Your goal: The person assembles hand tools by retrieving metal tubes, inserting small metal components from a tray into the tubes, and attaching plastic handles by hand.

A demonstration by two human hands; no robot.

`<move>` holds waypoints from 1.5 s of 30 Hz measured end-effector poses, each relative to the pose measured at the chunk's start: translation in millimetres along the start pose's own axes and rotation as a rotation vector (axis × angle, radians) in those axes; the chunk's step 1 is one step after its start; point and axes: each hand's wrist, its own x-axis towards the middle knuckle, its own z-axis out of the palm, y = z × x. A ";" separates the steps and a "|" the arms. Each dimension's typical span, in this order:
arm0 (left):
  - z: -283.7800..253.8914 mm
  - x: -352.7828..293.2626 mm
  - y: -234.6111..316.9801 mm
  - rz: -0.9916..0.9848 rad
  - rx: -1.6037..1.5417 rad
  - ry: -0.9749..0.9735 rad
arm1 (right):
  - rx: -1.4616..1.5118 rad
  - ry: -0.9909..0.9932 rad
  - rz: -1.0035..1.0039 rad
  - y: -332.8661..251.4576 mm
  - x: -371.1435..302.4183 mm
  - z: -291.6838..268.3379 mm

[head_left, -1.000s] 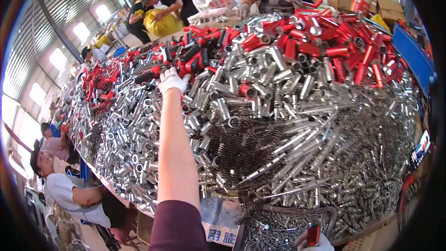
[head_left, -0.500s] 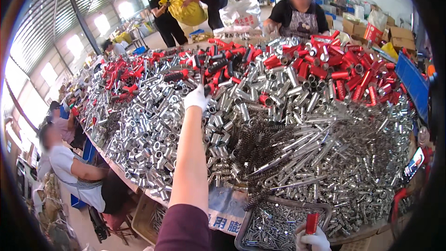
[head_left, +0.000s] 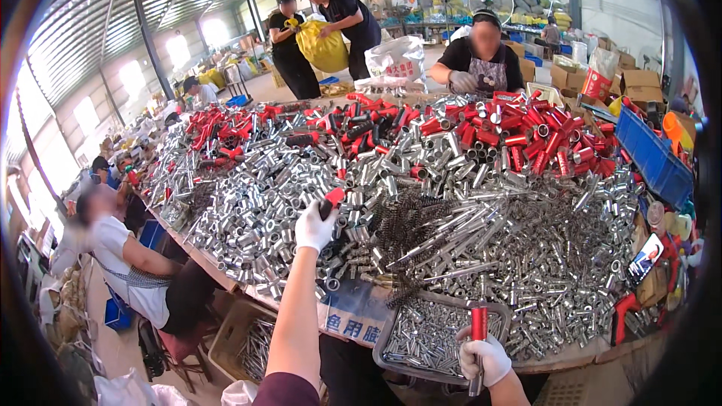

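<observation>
My left hand (head_left: 313,227), in a white glove, is closed on a red-and-black handle piece (head_left: 332,201) above the heap of silver metal sleeves (head_left: 248,214). At the lower right, my gloved right hand (head_left: 486,359) grips a red metal tube (head_left: 479,323) with silver ends, held nearly upright. Its lower end sticks out below my fingers. Just behind that tube stands a grey tray (head_left: 380,353) of small metal pins. Dark coil springs (head_left: 410,229) and long silver rods (head_left: 459,237) lie between my hands and the red tubes (head_left: 519,116) at the back.
A co-worker (head_left: 485,53) sits across the table; another (head_left: 124,271) sits at the left. Two people handle a yellow sack (head_left: 322,45) farther back. A blue bin (head_left: 654,154) leans at the right edge, near a lit phone (head_left: 645,258). A brown crate (head_left: 226,342) stands below the table.
My left hand has drawn back toward me from the red-and-black pieces, carrying one handle. My right hand has risen and moved slightly left with the red tube, showing more of it.
</observation>
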 end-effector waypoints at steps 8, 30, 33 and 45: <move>-4.3 -38.1 1.1 -0.049 0.085 0.173 | 0.040 -0.035 -0.017 3.6 2.0 -2.2; 3.0 -44.6 3.4 -0.099 0.124 0.239 | 0.038 -0.005 0.006 3.4 0.5 -1.3; 4.0 -44.0 2.1 -0.097 0.128 0.257 | 0.048 0.001 0.009 2.5 0.2 -0.2; 5.3 -42.2 -1.9 -0.095 0.146 0.247 | 0.043 -0.025 -0.006 1.7 2.6 0.1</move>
